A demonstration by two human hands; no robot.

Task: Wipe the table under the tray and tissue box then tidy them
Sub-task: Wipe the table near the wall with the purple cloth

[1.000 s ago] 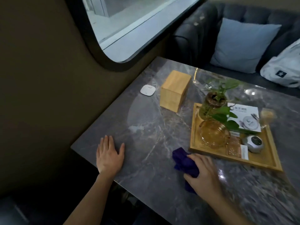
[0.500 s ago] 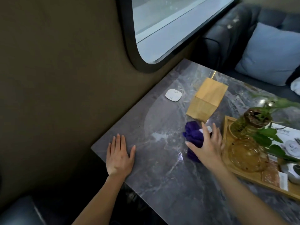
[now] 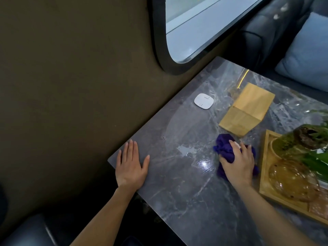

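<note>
My right hand (image 3: pixel 238 164) presses a purple cloth (image 3: pixel 225 148) flat on the grey marble table (image 3: pixel 177 185), between the wooden tissue box (image 3: pixel 246 109) and the wooden tray (image 3: pixel 266 160). The tissue box stands just beyond the cloth. The tray lies to the right, partly cut off by the frame edge, and carries an amber glass dish (image 3: pixel 292 180) and a potted plant (image 3: pixel 305 139). My left hand (image 3: pixel 131 166) lies flat with fingers apart at the table's near left corner, holding nothing.
A small white square device (image 3: pixel 203 101) lies on the table near the wall. A brown wall and a window run along the left. A dark sofa with a blue cushion (image 3: pixel 305 57) is behind the table. Wet glare shows mid-table.
My right hand slid the cloth from the table's front edge up toward the tissue box, then slightly back toward me. The left hand stayed flat. The camera view shifted left.
</note>
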